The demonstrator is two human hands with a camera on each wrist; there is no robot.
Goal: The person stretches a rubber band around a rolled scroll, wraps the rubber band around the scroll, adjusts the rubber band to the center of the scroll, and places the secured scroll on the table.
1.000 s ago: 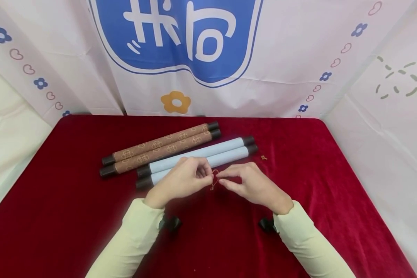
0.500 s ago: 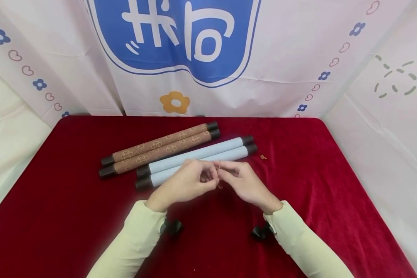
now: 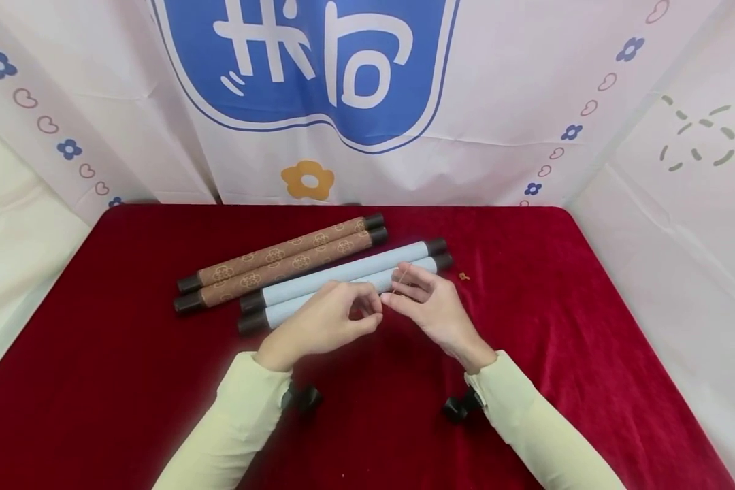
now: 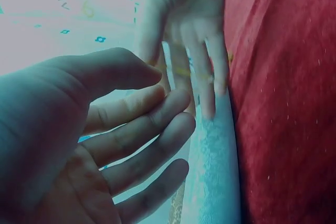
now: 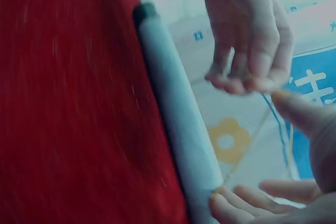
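Observation:
A thin gold-brown string stretches across my right hand, from near its thumb to its spread fingertips. In the right wrist view the string shows as a faint line. My left hand is close by, thumb and forefinger pinched together where the string meets the right thumb; the end is too small to make out. Behind the hands lie two light blue scrolls with dark end caps, side by side. The left hand partly covers the nearer one. Farther back lie two brown patterned scrolls.
A small gold-coloured piece lies right of the blue scrolls' end caps. Dark red cloth covers the table. White printed curtains enclose its back and sides. A black device sits beneath the left wrist, another beneath the right.
The hands first came together around the string. Since then my right fingers have spread upward and away, drawing the string out longer. The left hand has barely moved; the scrolls have stayed put.

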